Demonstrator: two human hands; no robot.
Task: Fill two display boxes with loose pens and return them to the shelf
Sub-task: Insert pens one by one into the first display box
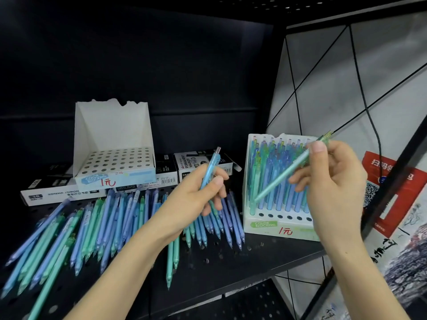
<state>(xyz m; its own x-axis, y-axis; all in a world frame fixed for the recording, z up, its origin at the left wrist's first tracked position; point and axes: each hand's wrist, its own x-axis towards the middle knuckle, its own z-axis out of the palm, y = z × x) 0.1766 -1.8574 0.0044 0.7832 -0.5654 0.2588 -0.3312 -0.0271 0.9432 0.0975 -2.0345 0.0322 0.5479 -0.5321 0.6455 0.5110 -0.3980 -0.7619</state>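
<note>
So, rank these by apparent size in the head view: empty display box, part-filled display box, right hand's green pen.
1. empty display box and part-filled display box: alike; the empty one sits farther back, so unranked.
2. green pen: smallest.

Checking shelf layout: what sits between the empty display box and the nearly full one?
Head view: permanent marker boxes lie there, with the left hand holding a blue pen in front of them.

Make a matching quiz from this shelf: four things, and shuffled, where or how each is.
1. white cardboard box with blue label
2. white cardboard box with green label
3. light blue plastic pen
4. mint green plastic pen

A. in right hand
B. holes all empty
C. in left hand
D. mostly filled

Pairs: 1-B, 2-D, 3-C, 4-A
</note>
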